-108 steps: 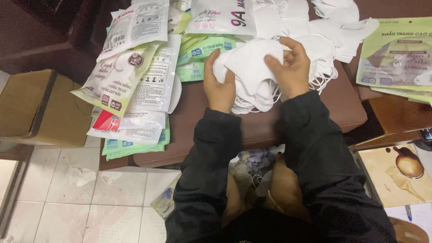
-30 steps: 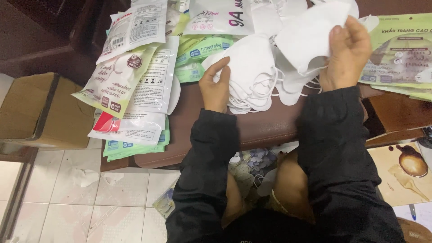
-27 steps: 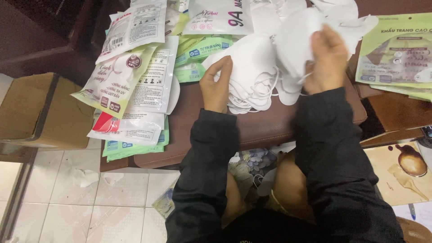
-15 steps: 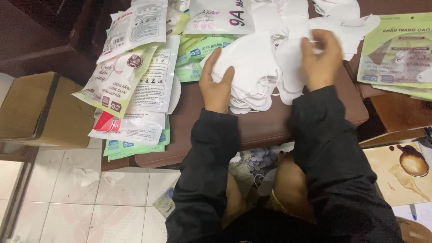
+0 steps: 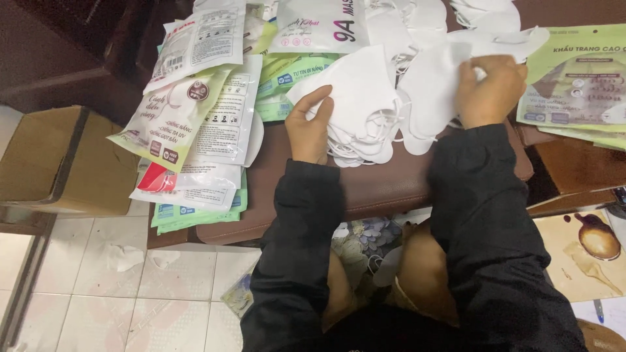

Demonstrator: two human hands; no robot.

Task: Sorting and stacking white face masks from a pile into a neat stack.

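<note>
1. Work surface: a brown padded bench top [image 5: 391, 189] carries a stack of white face masks [image 5: 358, 111] at its middle, with loose white masks [image 5: 417, 19] heaped behind it.
2. Left hand [image 5: 310, 127]: it rests on the left edge of the stack, fingers spread and curled over the top mask, thumb along the near side. It presses down rather than pinches; the stack sits beneath the palm and fingertips.
3. Right hand [image 5: 489, 88]: it lies on a single white mask [image 5: 437, 85] just right of the stack, knuckles up, fingers bent onto the fabric. Whether the thumb pinches the mask from below cannot be told, as the hand hides it.
4. Handling judgement: the masks look very light, thin and soft, folding and drooping where unsupported. They appear neither fragile nor slippery, though the sheets would likely slide over one another and the stack fans out at its near edge.
5. Ear loops [image 5: 352, 153] trail from the lower edge of the stack; these could snag neighbouring masks when one is lifted.
6. Where to take hold, in my judgement: the flat body near the centre fold or an outer edge, pinched between thumb and fingers, with the other hand steadying the stack.
7. Surroundings: printed mask packets [image 5: 195, 111] lie piled to the left, green packets [image 5: 580, 85] to the right, and a cardboard box [image 5: 59, 160] stands on the tiled floor [image 5: 130, 287].
</note>
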